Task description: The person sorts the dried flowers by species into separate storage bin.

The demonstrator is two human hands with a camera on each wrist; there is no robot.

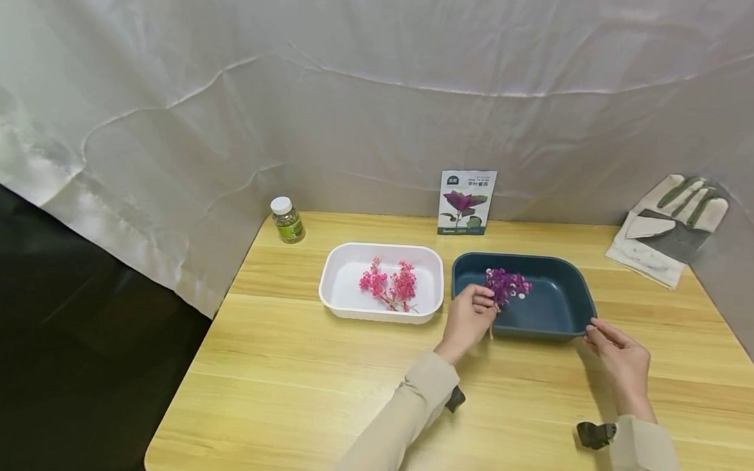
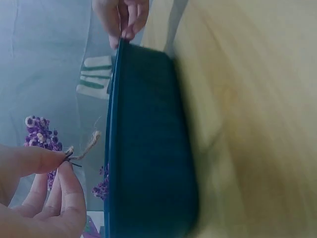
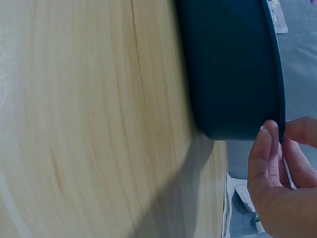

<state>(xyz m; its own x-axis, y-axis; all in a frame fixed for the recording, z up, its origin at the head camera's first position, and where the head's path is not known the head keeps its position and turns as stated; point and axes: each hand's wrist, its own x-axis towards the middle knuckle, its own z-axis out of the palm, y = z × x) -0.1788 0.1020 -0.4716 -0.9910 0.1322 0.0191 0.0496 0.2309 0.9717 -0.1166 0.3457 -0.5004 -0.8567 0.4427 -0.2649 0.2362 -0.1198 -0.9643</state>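
My left hand (image 1: pixel 470 316) pinches the stem end of a purple dried flower sprig (image 1: pixel 505 285) over the near left part of a dark blue tray (image 1: pixel 555 318). In the left wrist view, a short piece of twine (image 2: pixel 89 144) sticks out beside the thumb and fingertip. More purple blossoms (image 2: pixel 101 188) show past the tray's rim there. At the tray's near right corner, my right hand (image 1: pixel 622 358) grips the rim between thumb and fingers. Pink dried flower sprigs (image 1: pixel 390 284) lie in a white tray (image 1: pixel 334 289), left of the blue one.
A small jar with a white lid (image 1: pixel 288 222) stands at the table's back left corner. A seed packet with a plant picture (image 1: pixel 465 202) leans against the back curtain. White, green and grey gloves (image 1: pixel 670 228) lie at the back right. Curtain cloth (image 1: pixel 381 125) borders the table.
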